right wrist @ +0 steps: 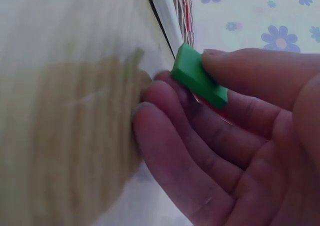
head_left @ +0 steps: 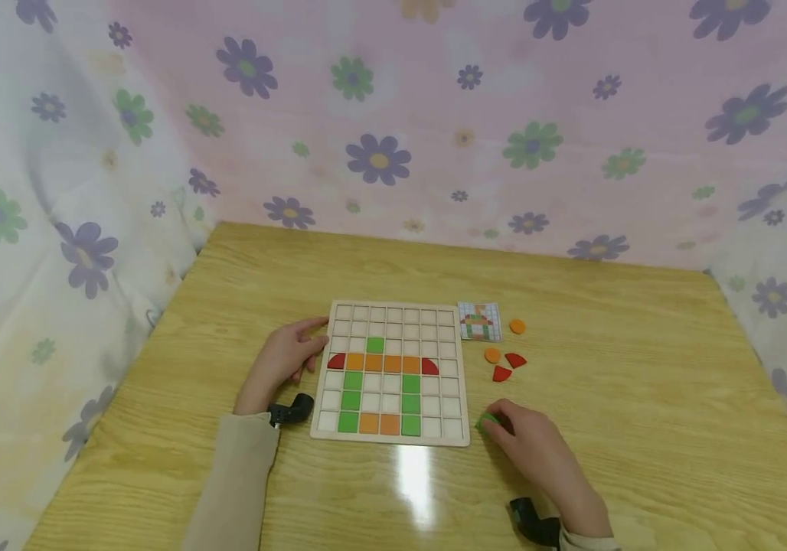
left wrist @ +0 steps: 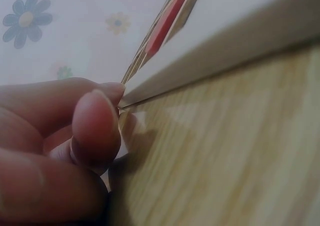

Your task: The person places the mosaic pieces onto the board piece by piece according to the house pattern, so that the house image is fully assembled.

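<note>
A wooden grid board (head_left: 403,330) lies flat on the table. Its cells hold a row of orange squares (head_left: 392,363) between two red quarter-circles (head_left: 336,361), two columns of green squares (head_left: 351,400), one lone green square (head_left: 375,346) above, and two orange squares (head_left: 380,424) at the bottom. My left hand (head_left: 283,356) touches the board's left edge with loosely bent fingers; in the left wrist view a fingertip (left wrist: 116,90) meets its side. Right of the board's lower corner, my right hand (head_left: 531,448) pinches a green square tile (right wrist: 197,76) between thumb and fingers.
Right of the board lies a small pattern card (head_left: 480,321). Near it are two orange discs (head_left: 517,327) and two red quarter-circle pieces (head_left: 515,360). Flowered cloth (head_left: 435,115) hangs behind and at both sides of the wooden table (head_left: 641,383).
</note>
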The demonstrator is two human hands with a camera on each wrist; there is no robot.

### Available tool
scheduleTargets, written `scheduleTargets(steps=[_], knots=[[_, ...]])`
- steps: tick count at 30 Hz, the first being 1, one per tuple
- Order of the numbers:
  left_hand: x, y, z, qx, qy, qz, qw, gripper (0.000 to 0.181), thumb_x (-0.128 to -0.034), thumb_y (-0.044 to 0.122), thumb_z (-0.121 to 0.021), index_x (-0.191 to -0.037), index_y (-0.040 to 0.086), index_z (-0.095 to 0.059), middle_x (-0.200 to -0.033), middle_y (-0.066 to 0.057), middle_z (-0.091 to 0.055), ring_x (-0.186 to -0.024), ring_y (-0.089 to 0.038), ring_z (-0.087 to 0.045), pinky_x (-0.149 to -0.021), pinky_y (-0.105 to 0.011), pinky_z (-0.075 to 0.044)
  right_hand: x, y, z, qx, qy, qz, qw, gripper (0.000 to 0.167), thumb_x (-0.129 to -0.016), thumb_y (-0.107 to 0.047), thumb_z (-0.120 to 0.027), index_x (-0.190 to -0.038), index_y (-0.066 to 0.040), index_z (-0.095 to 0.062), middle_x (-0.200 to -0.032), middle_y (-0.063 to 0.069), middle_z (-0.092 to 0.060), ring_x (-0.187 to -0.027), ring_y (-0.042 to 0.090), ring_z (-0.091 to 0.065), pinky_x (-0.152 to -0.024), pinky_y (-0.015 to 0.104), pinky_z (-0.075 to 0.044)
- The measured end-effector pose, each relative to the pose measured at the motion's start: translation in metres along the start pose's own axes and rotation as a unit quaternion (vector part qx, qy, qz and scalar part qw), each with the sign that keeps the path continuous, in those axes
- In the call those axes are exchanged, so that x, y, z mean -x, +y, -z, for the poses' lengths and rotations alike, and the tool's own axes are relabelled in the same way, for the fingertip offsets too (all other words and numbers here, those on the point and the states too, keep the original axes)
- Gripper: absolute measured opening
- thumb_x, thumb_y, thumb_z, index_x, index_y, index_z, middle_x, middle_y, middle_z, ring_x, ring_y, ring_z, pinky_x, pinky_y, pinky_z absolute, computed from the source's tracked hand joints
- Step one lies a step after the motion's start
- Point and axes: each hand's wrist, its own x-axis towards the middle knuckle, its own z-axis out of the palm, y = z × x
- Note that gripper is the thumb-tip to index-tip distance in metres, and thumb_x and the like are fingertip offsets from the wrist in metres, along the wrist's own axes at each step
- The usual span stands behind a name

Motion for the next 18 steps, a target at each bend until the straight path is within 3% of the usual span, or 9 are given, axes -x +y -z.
scheduleTargets(steps=[6, 11, 18], knots=[[0.001, -0.004, -0.002, -0.005, 0.001, -0.003, 1.0000, 0.041, -0.0876, 0.037, -0.055, -0.128, 0.031, -0.048, -0.054, -0.011, -0.055, -0.032, -0.020, -0.041, -0.033, -0.036, -0.040, -0.008, -0.003, 0.005, 0.007, 0.004, 0.019, 0.9998, 0.009, -0.087, -0.024, -0.058, -0.091, -0.016, -0.059, -0.064, -0.010, -0.052, -0.056, 0.009, -0.043, -0.054, 0.026, -0.037], [0.003, -0.004, -0.002, -0.003, 0.002, 0.001, 1.0000, 0.040, -0.0878, 0.036, -0.056, -0.127, 0.031, -0.048, -0.054, -0.011, -0.055, -0.032, -0.020, -0.042, -0.034, -0.037, -0.041, -0.018, -0.009, 0.004, 0.007, 0.004, 0.055, 0.9985, 0.017, -0.087, -0.023, -0.058, -0.103, -0.016, -0.058, -0.061, -0.011, -0.051, -0.051, 0.007, -0.042, -0.050, 0.024, -0.036], [0.002, 0.000, 0.000, -0.005, 0.001, -0.007, 1.0000, 0.041, -0.0872, 0.037, -0.056, -0.127, 0.031, -0.048, -0.054, -0.011, -0.056, -0.031, -0.020, -0.042, -0.033, -0.037, -0.041, -0.034, -0.016, -0.002, -0.032, 0.006, 0.076, 0.9965, 0.019, -0.085, -0.028, -0.061, -0.103, -0.021, -0.059, -0.058, -0.009, -0.048, -0.051, 0.007, -0.043, -0.049, 0.023, -0.036]])
